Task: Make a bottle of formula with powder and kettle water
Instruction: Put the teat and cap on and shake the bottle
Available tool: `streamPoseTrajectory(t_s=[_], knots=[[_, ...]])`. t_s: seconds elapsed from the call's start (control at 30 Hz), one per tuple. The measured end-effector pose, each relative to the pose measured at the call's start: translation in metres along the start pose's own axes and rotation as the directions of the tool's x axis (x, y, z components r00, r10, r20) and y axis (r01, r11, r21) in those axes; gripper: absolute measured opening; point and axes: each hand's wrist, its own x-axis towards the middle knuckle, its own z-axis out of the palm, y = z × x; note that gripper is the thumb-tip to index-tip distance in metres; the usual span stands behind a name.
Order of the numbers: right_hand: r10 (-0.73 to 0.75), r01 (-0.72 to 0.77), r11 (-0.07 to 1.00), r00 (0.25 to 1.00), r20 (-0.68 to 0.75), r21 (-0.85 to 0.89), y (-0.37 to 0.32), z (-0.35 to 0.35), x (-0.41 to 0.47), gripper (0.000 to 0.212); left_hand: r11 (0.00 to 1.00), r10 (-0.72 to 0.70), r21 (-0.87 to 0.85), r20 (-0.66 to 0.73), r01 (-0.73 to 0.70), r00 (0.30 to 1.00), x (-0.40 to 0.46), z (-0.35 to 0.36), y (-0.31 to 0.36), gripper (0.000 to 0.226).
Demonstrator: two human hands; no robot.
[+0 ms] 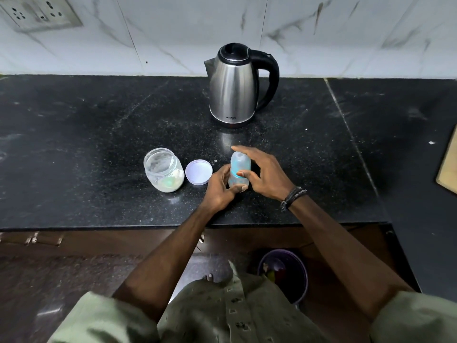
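A small clear baby bottle (239, 167) with a blue collar and a clear cap stands on the black counter (99, 134). My left hand (221, 188) grips its lower body. My right hand (262, 173) curls round its cap and collar, thumb on the blue ring. To the left stands an open glass jar (163, 169) with white powder and a green scoop inside. Its white lid (198, 172) lies upturned between the jar and the bottle. A steel kettle (236, 86) with a black handle stands behind, lid closed.
A tiled wall with a socket panel (39, 11) rises behind the counter. A wooden board edge (448, 167) shows at the far right. Below the counter's front edge sits a purple bin (286, 273) on the floor.
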Motion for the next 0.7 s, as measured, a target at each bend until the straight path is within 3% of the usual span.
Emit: streamPoseTrajectory(t_s=[0.5, 0.7], knots=[[-0.047, 0.04, 0.998, 0.989, -0.141, -0.048, 0.012, 0.021, -0.012, 0.059, 0.999, -0.022, -0.026, -0.019, 0.021, 1.0, 0.001, 0.0, -0.005, 0.058], [-0.007, 0.011, 1.0, 0.991, -0.133, 0.027, 0.009, 0.023, -0.015, 0.064, 1.0, -0.017, -0.017, -0.01, 0.017, 1.0, 0.0, 0.0, 0.001, 0.062]])
